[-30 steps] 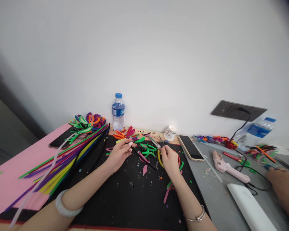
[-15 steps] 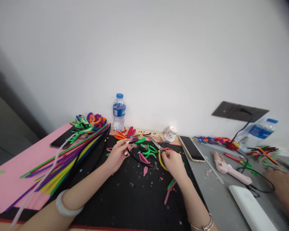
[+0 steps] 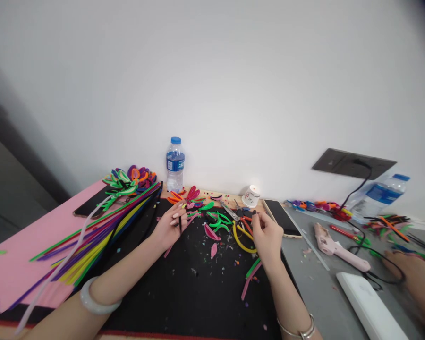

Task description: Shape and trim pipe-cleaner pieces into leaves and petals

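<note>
My left hand [image 3: 170, 225] is closed over the black mat, its fingers pinching a black pipe cleaner [image 3: 180, 224] whose short dark length shows by the fingertips. A pink strip [image 3: 168, 251] pokes out below this hand, partly hidden. My right hand [image 3: 268, 232] is raised with thumb and fingers pinched together at a small dark piece [image 3: 254, 212], too small to name. Beside it lie scissors [image 3: 229, 210] and a bent yellow pipe cleaner [image 3: 242, 244]. Between my hands rest green looped pipe cleaners [image 3: 218, 221] and pink leaf-shaped loops [image 3: 210, 232].
Long coloured pipe cleaners [image 3: 102, 238] lie on the left, below a heap of finished loops [image 3: 127, 182]. A water bottle [image 3: 175, 165], paper cup [image 3: 250, 196] and phone [image 3: 282, 219] line the back. Rightwards are a pink glue gun [image 3: 340, 250], its cord, and another person's hand [image 3: 407, 274].
My right hand has moved up and right, away from the yellow pipe cleaner. The black pipe cleaner no longer stretches across the mat from my left hand, which has turned and shifted slightly left.
</note>
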The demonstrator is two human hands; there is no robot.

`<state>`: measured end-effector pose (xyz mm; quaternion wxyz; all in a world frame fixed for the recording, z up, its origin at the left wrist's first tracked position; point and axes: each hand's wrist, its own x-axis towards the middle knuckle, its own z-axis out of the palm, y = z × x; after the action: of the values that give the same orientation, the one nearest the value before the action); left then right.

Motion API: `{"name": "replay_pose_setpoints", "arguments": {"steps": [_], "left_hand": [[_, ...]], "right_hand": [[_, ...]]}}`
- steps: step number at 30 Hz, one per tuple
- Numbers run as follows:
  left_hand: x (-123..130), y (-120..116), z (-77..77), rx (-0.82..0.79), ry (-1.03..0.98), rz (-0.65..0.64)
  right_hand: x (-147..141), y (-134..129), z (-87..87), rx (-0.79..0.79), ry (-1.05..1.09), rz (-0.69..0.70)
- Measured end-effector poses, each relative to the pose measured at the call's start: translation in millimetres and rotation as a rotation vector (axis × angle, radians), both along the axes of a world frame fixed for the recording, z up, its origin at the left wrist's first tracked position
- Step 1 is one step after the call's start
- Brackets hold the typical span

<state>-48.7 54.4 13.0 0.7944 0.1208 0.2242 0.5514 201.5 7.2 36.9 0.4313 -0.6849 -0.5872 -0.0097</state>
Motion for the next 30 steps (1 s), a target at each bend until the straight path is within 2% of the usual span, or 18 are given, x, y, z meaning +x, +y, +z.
{"name": "replay_pose_setpoints", "arguments": {"steps": [3, 7, 10, 16, 21, 24, 27, 30], "left_hand": [[0.9, -1.5, -3.6, 0.08, -0.006, -0.132], [5.9, -3.9, -11.4, 0.187, 0.164, -0.277], [9.9, -7.0, -14.4, 0.28, 0.343, -0.309], [18.6, -13.5, -18.8, 0.452, 0.695, -0.28], [23.5, -16.0, -21.8, 0.601, 0.833, -0.307], [24.6, -17.4, -20.7, 0.609, 0.817, -0.358], [24.3, -18.6, -18.6, 0.596, 0.845, -0.38], [23.4, -19.6, -15.8, 0.559, 0.862, -0.385]], "right_hand": [[8.3, 2.4, 3.2, -0.124, -0.067, -0.062], [28.4, 8.4, 3.2, -0.634, -0.197, -0.053], [44.4, 8.6, 3.8, -0.766, -0.194, 0.01], [71.1, -4.3, 13.3, -0.928, -0.099, 0.094], [78.9, -7.0, 5.1, -1.113, 0.149, 0.146], [75.9, -5.3, -0.7, -1.136, 0.178, 0.169], [72.0, -5.5, 0.5, -1.128, 0.202, 0.182], [69.4, -7.0, 7.4, -1.032, 0.288, 0.217]]}}
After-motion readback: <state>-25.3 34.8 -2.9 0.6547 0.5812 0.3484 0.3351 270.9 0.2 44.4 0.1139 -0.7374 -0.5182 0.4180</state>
